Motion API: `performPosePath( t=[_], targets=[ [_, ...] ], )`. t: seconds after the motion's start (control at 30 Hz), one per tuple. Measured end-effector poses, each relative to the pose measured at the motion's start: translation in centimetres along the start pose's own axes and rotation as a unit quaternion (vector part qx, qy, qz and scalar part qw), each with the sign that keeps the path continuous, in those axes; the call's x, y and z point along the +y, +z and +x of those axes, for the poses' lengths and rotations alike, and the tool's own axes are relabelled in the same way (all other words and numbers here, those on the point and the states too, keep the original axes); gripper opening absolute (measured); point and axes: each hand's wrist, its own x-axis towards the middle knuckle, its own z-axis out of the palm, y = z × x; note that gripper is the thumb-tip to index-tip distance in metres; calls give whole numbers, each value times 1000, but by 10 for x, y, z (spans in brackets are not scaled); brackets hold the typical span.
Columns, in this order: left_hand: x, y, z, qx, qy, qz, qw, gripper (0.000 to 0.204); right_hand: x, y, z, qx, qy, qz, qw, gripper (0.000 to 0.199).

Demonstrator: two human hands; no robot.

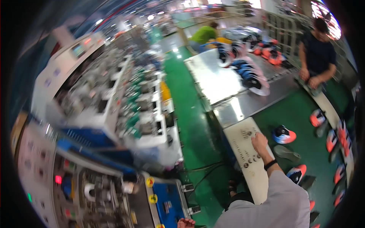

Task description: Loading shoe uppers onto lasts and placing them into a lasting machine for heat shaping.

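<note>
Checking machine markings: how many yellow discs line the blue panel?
3: upper disc by the blue panel, near its top; middle disc below; lower disc cut by the frame. Others may hide.

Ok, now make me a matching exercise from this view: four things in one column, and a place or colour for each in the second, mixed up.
Column one
1. The person's bare right hand
2. The person's bare left hand
3. The narrow wristband
4. The smooth, shiny floor

Column two
A. Green
B. Partly cut off by the picture's lower edge
C. Over the long, pale board with dark markings
D. Black

Right pairs: 1-C, 2-B, 3-D, 4-A.
</note>
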Motion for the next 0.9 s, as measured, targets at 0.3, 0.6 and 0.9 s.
performPosePath(
  t=[0.3,0.6,0.9],
  targets=[
    [5,-173,-95,125,177,-152,964,22,-183,31,-334,-374,-450,207,784,16],
    [-25,-269,-231,336,310,-292,840,19,-235,12,-550,-554,-668,137,478,15],
    [-3,-321,-256,404,406,-351,741,21,-359,-13,-727,-618,-740,96,249,22]
  ],
)
